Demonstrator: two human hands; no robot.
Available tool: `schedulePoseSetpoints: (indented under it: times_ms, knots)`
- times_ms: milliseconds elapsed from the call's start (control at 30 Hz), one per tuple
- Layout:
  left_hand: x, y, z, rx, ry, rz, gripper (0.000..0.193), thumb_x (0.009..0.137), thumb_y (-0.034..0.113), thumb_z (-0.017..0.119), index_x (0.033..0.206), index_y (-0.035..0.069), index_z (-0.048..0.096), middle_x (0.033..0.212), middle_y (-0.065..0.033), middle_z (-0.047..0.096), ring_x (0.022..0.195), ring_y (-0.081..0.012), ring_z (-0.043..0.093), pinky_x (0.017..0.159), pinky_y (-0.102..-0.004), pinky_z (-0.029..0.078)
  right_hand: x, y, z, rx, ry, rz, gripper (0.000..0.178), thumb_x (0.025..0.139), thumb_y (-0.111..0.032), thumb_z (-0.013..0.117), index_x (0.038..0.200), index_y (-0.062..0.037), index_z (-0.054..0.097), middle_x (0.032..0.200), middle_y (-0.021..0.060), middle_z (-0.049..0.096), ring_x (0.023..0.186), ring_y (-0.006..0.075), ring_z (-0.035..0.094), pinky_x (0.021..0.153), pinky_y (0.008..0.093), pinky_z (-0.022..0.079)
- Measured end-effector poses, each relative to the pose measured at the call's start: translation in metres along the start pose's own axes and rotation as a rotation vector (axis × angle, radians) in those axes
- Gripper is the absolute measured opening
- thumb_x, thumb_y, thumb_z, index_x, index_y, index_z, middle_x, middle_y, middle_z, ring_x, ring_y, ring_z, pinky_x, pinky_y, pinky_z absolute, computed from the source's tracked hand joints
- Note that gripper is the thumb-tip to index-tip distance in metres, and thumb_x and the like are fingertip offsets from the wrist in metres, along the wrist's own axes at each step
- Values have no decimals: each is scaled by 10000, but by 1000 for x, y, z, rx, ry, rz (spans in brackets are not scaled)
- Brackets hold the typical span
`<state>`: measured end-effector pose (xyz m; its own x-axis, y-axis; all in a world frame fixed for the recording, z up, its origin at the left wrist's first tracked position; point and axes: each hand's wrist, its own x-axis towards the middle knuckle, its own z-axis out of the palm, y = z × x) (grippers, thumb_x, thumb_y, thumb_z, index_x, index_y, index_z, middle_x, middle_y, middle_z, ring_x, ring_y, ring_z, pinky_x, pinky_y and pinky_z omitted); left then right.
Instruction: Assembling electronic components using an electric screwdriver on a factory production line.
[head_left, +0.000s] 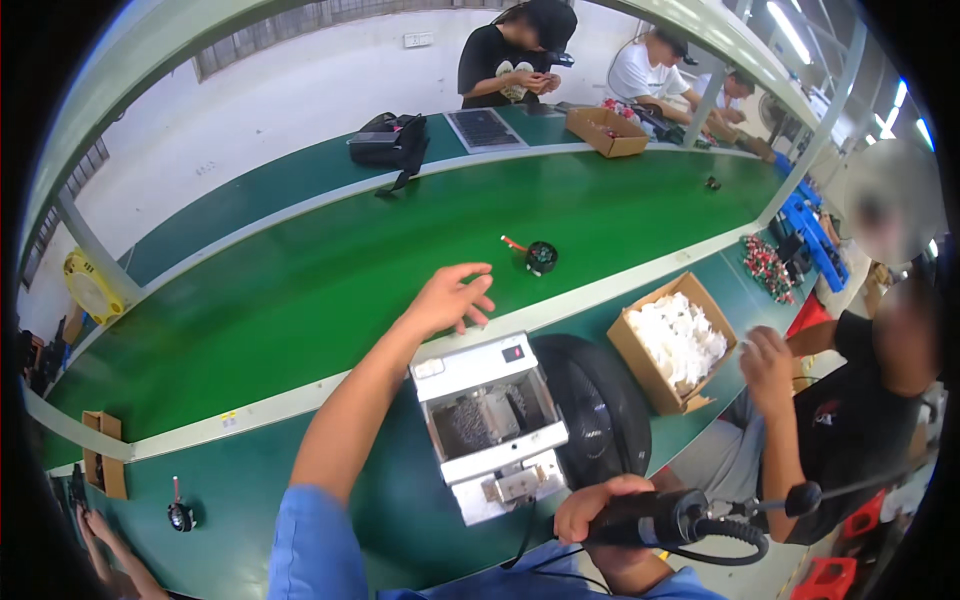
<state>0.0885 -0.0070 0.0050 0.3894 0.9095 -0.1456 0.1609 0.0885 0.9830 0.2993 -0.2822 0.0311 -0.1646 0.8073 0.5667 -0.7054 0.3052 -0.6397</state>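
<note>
My left hand (455, 300) reaches out over the green belt, its fingers apart and holding nothing. Just beyond its fingertips, on the belt, lies a small round black part (541, 257) with red wires sticking out to the left. My right hand (606, 508) is wrapped round a black electric screwdriver (655, 522) with a coiled cable, at the lower right. Between my arms stands a white metal screw feeder (490, 450) with many small screws in its open tray. A large round black object (595, 410) sits against the feeder's right side.
A cardboard box (652, 372) of white pieces stands right of the feeder, beside a seated co-worker (850, 420). Another wired round part (180, 517) lies at lower left. Across the belt are a black bag (388, 145), a cardboard box (607, 132) and several people. Frame posts rise from the bench.
</note>
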Motion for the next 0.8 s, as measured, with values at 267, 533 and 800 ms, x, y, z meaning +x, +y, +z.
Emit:
schedulePoseSetpoints:
  times_ms: [267,533,800]
  knots:
    - [103,21,32,117,-90,-71,588,967,392,483,1422,57,321,813,-200,658,523,-211,649,365,-272,471,14,-23,11,-265,252,61,452,922,-382,546,1277,-115,462,667,155,563,559,276,530,533,400,449]
    - [98,-6,25,-208,-158,-142,407,922,301,587,1234,49,517,818,-181,659,649,-205,680,489,-281,544,-20,-17,-5,-147,302,65,401,930,-341,536,1253,-112,475,658,161,568,547,292,536,525,415,446]
    - [-77,25,-42,-204,60,-129,363,908,280,602,1194,60,569,730,-153,656,547,-182,651,435,-261,520,-10,-15,-3,-112,122,22,675,818,-376,718,1308,-82,358,759,155,595,634,272,590,596,403,495]
